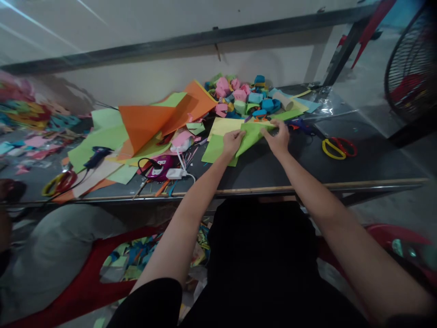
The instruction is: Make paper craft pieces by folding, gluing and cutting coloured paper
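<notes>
A bright green sheet (251,135) is held up at a slant between my two hands over the dark table. My left hand (233,141) pinches its left side, and my right hand (278,136) grips its upper right edge between thumb and fingers. Beneath it lie another green sheet (215,150) and a pale yellow sheet (223,126). Just behind is a pile of small folded pieces in pink (240,94), blue (255,98) and green.
Yellow-and-red scissors (333,149) lie right of my hands. Orange sheets (145,123), a purple power socket (164,166), a glue gun (97,156) and more scissors (58,183) are to the left. A fan (413,68) stands at right. A person's leg (64,246) is at lower left.
</notes>
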`<state>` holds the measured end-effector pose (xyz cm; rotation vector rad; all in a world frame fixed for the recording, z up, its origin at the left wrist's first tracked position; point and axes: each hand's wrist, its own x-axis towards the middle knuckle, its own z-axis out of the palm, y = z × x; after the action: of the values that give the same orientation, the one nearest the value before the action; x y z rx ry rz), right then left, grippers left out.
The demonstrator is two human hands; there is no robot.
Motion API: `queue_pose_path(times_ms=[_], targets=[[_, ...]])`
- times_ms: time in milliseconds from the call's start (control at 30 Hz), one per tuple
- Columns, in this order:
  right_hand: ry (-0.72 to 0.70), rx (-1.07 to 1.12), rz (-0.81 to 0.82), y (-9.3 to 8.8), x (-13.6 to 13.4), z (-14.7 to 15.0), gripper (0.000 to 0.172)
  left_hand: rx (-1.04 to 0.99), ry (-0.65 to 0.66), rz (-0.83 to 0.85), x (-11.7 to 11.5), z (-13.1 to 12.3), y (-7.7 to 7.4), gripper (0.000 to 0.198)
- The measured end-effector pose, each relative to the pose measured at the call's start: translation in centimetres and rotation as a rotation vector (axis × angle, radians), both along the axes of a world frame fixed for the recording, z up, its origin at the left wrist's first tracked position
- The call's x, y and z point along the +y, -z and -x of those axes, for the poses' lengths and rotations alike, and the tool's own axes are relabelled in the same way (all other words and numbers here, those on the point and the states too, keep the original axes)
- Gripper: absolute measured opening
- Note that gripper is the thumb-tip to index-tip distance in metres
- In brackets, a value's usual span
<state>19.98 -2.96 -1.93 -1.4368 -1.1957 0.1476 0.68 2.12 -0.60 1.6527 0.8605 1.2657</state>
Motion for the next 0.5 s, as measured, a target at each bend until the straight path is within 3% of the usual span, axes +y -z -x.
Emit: queue_pose_path(times_ms=[100,200,367,500], targets=[[0.009,0.401,0.017,1.0,1.6,0.4,0.078,0.024,-0.074,-0.073,0.1,-0.2,-0.2,0.058],[-0.040,0.613,-0.010,1.1,2.0,0.9,0.081,-0.036,-0.102,-0.053,-0.1,-0.5,0.1,0.059],[-0.418,0.721,0.159,0.0,0.2,2.3,0.064,-0.109,-0.084,0.009,-0.6,-1.0,0.8,0.052],[-0.470,0.648,0.199,-0.4,-0.7,2.8,0.057,-0.047,0.058,0.084,-0.6,-1.0,1.1,0.049]])
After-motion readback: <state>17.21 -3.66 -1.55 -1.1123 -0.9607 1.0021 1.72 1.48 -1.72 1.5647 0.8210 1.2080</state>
